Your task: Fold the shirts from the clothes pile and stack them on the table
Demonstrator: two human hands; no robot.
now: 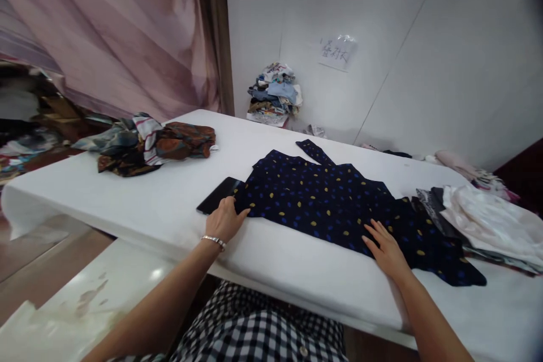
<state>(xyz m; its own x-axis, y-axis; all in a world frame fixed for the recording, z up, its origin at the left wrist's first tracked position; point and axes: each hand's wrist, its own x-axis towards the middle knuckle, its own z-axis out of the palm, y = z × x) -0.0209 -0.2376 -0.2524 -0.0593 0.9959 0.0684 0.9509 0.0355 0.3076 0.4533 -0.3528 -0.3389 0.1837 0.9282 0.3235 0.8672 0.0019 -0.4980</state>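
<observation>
A navy garment with yellow and blue spots, which looks like a shirt (314, 198), lies spread across the white table. One narrow sleeve points away at its far edge. Its left end overlaps a flat black panel (218, 195). At that left end my left hand (223, 219) has its fingers curled over the cloth edge beside the panel, thumb toward the front; the fingertips are partly hidden. My right hand (387, 251) rests on the shirt's near edge, right of the middle, with fingers spread and nothing gripped.
Crumpled patterned clothes (156, 144) lie at the table's left end. A stack of flat clothes (496, 223), white on top, sits to the right, touching the shirt. Behind the white table (263, 251) stand a tall clothes pile (275, 93) and a wall with a paper sign (338, 52).
</observation>
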